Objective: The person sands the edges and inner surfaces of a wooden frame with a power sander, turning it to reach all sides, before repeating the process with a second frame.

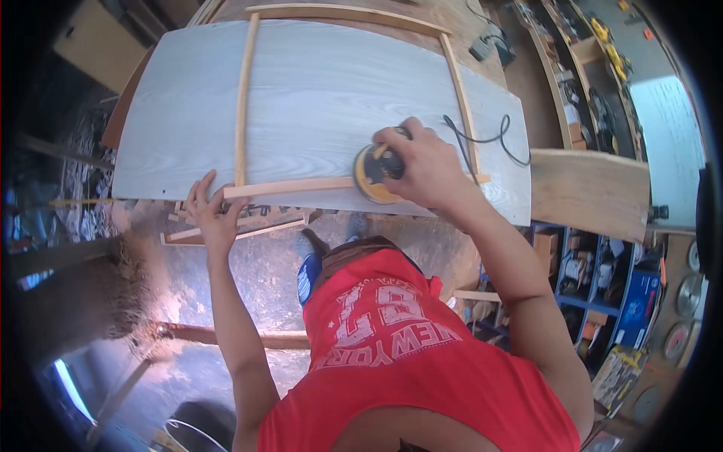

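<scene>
A rectangular wooden frame [242, 98] of narrow strips lies on a pale wood-grain board [316, 98]. My right hand [425, 166] is wrapped around a yellow and black orbital sander [370, 175], whose pad rests over the frame's near strip [301, 186]. My left hand [216, 211] is at the near left corner of the frame, its fingers spread and the thumb and fingers touching the strip's end. A black cord [489, 140] loops over the board to the right of the sander. The sander's underside is hidden.
Blue shelving [595, 264] with tools and boxes stands at the right, below a wooden plank [591, 188]. Further right is a whiteboard [666, 143]. Another small wooden frame [263, 232] is below the board's near edge. A dark power adapter-like object [493, 49] lies at the back.
</scene>
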A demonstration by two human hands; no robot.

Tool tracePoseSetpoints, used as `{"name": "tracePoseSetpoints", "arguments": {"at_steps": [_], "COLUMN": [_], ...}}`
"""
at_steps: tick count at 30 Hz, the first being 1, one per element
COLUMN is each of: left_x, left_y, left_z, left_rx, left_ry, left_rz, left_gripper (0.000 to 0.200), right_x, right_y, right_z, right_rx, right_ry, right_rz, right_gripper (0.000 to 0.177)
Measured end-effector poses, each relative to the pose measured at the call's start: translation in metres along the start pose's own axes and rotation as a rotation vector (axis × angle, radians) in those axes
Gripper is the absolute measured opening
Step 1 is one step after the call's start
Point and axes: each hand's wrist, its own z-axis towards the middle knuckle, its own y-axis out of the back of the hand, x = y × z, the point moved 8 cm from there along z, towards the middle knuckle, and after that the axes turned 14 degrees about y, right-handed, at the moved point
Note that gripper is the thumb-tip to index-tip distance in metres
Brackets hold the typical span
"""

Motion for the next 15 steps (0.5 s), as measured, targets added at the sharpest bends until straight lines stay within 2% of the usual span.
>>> {"name": "tracePoseSetpoints", "arguments": {"at_steps": [2, 4, 8, 13, 15], "left_x": [-0.004, -0.002, 0.003, 0.005, 0.001], "left_y": [-0.001, 0.0, -0.002, -0.003, -0.003], "left_z": [-0.001, -0.001, 0.003, 0.004, 0.004], "left_rx": [0.016, 0.03, 0.062, 0.073, 0.08], "left_ry": [-0.043, 0.02, 0.007, 0.029, 0.0], "left_rz": [0.033, 0.038, 0.023, 0.062, 0.068], "left_gripper": [0.037, 0.035, 0.036, 0.037, 0.038], "right_x": [-0.029, -0.06, -0.118, -0.192, -0.218], "right_y": [0.004, 0.01, 0.015, 0.023, 0.026], "right_z": [-0.028, -0.053, -0.101, -0.161, -0.181], "right_rx": [-0.014, -0.045, -0.107, -0.081, -0.103], "right_ry": [-0.074, -0.172, -0.302, -0.513, -0.525], "right_rz": [0.004, -0.005, -0.016, -0.01, -0.017], "right_gripper": [0.064, 0.064, 0.062, 0.064, 0.064]}}
